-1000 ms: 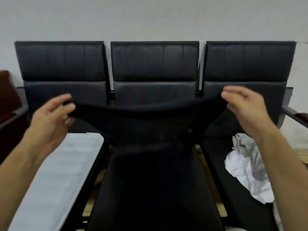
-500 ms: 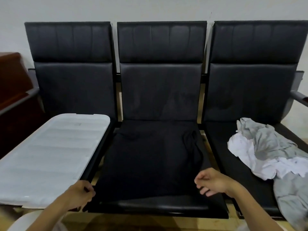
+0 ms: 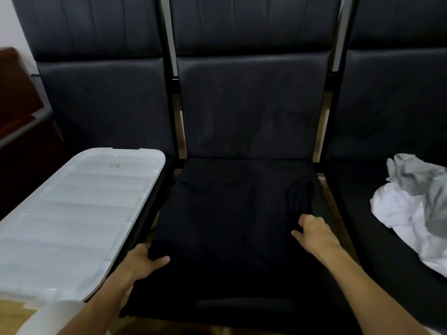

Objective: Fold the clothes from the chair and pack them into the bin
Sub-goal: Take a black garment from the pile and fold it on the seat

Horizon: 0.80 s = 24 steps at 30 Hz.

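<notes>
2 hands are working the near end of 1 black garment [image 3: 225, 226], which is lying spread flat on the middle seat [image 3: 242, 308], presumably for folding. The left hand [image 3: 140, 262] is pinching its near-left edge; the right hand [image 3: 314, 234] is curling on its right side, grip unclear. Far right, 1 pile of white and grey clothes [image 3: 408, 206] is waiting. Left, 1 white lid [image 3: 79, 213] is resting; no bin is showing.
</notes>
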{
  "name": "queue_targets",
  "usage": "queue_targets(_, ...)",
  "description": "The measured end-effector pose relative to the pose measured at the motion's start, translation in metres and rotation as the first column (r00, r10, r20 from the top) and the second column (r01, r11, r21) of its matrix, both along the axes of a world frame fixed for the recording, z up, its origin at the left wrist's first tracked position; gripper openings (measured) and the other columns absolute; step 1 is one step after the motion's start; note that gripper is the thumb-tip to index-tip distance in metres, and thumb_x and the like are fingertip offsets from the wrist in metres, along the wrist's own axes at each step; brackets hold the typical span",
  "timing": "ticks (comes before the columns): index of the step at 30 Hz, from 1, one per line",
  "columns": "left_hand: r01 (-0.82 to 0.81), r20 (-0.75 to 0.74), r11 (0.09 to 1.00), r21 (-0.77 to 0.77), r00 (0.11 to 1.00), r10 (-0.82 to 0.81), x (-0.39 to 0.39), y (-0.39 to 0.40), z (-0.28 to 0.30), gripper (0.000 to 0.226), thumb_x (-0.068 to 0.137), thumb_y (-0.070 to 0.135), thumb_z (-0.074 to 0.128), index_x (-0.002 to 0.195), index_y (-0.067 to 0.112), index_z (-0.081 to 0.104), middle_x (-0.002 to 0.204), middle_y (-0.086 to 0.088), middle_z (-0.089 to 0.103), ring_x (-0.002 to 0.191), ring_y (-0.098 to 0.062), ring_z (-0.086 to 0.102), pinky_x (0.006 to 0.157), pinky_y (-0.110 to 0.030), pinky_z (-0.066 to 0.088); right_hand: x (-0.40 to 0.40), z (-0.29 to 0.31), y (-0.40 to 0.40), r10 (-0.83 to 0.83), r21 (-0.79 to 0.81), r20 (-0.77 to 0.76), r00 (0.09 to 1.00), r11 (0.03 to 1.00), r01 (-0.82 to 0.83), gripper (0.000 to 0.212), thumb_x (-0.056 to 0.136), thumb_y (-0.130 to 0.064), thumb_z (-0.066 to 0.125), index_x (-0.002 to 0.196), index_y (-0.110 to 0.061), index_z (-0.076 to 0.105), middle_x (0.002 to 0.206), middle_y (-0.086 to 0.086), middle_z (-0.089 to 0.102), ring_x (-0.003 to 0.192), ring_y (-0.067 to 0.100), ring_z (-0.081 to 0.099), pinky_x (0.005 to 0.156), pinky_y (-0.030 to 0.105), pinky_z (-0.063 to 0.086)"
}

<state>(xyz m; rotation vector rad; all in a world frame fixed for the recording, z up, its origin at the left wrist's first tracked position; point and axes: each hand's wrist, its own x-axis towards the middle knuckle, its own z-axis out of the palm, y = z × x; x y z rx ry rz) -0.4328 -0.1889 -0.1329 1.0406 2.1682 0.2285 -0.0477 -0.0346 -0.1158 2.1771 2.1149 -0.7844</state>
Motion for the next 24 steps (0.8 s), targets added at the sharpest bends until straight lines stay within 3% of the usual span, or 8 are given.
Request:
queue_targets(3, -0.063, -0.080, 0.997, 0.051, 0.995, 0.067, -0.004, -0.002, 0.002, 0.043, 0.080, 0.033, 0.079, 0.112, 0.007, 0.067, 0.102, -0.008, 0.070, 0.099, -0.026, 0.066, 0.076, -0.026, 0.046, -0.003, 0.008, -0.003, 0.026, -0.038, 0.078, 0.997, 0.999, -0.023, 0.021, 0.094, -0.025, 0.061, 0.110, -0.012, 0.059, 0.112, 0.010, 0.063, 0.096, 0.026, 0.063, 0.084, 0.037, 0.056)
queue_targets(5, -0.053, -0.106, 0.998, 0.024, 0.993, 0.056, -0.009, -0.010, 0.008, 0.041, 0.077, 0.028, 0.079, 0.108, 0.005, 0.065, 0.095, -0.005, 0.069, 0.091, -0.022, 0.066, 0.074, -0.027, 0.049, 0.005, 0.020, -0.010, 0.085, -0.189, 0.142, 0.986, 0.980, -0.057, 0.022, 0.089, -0.024, 0.064, 0.105, -0.011, 0.056, 0.106, 0.009, 0.065, 0.089, 0.022, 0.065, 0.078, 0.031, 0.057)
queue_targets(7, 0.053, -0.154, 0.989, -0.142, 0.985, -0.075, -0.012, -0.021, 0.014, 0.041, 0.075, 0.029, 0.076, 0.107, 0.010, 0.060, 0.097, -0.003, 0.066, 0.091, -0.017, 0.065, 0.076, -0.026, 0.052, 0.017, 0.029, -0.024, 0.165, -0.401, 0.118, 0.979, 0.910, -0.104, 0.020, 0.084, -0.023, 0.068, 0.094, -0.012, 0.055, 0.084, 0.005, 0.066, 0.068, 0.013, 0.065, 0.059, 0.023, 0.054)
queue_targets(9, 0.132, -0.198, 0.954, -0.267, 0.962, -0.189, -0.012, -0.029, 0.021, 0.046, 0.076, 0.033, 0.074, 0.113, 0.013, 0.055, 0.107, -0.003, 0.064, 0.100, -0.016, 0.063, 0.085, -0.026, 0.052, 0.029, 0.032, -0.036, 0.171, -0.526, 0.056, 0.984, 0.842, -0.117, 0.028, 0.086, -0.033, 0.073, 0.085, -0.014, 0.053, 0.071, 0.002, 0.067, 0.056, 0.008, 0.063, 0.054, 0.019, 0.051)
queue_targets(12, 0.157, -0.278, 0.978, -0.135, 0.942, -0.189, -0.006, -0.023, 0.014, 0.061, 0.082, 0.045, 0.071, 0.128, 0.014, 0.046, 0.122, -0.008, 0.060, 0.115, -0.025, 0.060, 0.095, -0.033, 0.049, 0.042, 0.028, -0.035, 0.053, -0.342, 0.041, 0.998, 0.939, -0.036, 0.045, 0.083, -0.056, 0.070, 0.086, -0.012, 0.061, 0.074, 0.003, 0.071, 0.068, 0.014, 0.069, 0.067, 0.026, 0.056)
queue_targets(15, 0.241, -0.365, 0.966, 0.098, 0.911, -0.190, 0.020, -0.003, 0.013, 0.055, 0.089, 0.042, 0.065, 0.134, 0.016, 0.045, 0.124, -0.008, 0.054, 0.117, -0.030, 0.056, 0.097, -0.042, 0.047, 0.046, 0.026, -0.019, -0.103, -0.011, 0.078, 0.992, 0.994, 0.105, 0.054, 0.085, -0.059, 0.066, 0.111, -0.013, 0.059, 0.114, 0.011, 0.060, 0.106, 0.030, 0.062, 0.086, 0.037, 0.051)
queue_targets(18, 0.407, -0.414, 0.885, 0.228, 0.863, -0.290, 0.062, 0.022, 0.019, 0.038, 0.093, 0.039, 0.060, 0.127, 0.024, 0.051, 0.122, 0.001, 0.052, 0.118, -0.023, 0.055, 0.095, -0.042, 0.046, 0.045, 0.019, -0.004, -0.088, -0.076, 0.100, 0.991, 0.993, 0.096, 0.072, 0.086, -0.055, 0.066, 0.140, -0.016, 0.038, 0.138, 0.016, 0.041, 0.124, 0.038, 0.050, 0.099, 0.043, 0.047)
queue_targets(24, 0.699, -0.379, 0.661, 0.273, 0.710, -0.594, 0.176, 0.123, 0.032, 0.033, 0.098, 0.036, 0.052, 0.130, 0.029, 0.049, 0.128, 0.010, 0.051, 0.122, -0.014, 0.049, 0.102, -0.038, 0.040, 0.069, 0.013, 0.015, -0.133, -0.032, -0.040, 0.990, 0.991, 0.132, 0.035, 0.090, -0.027, 0.070, 0.120, -0.012, 0.060, 0.121, 0.012, 0.060, 0.108, 0.029, 0.063, 0.083, 0.030, 0.051)
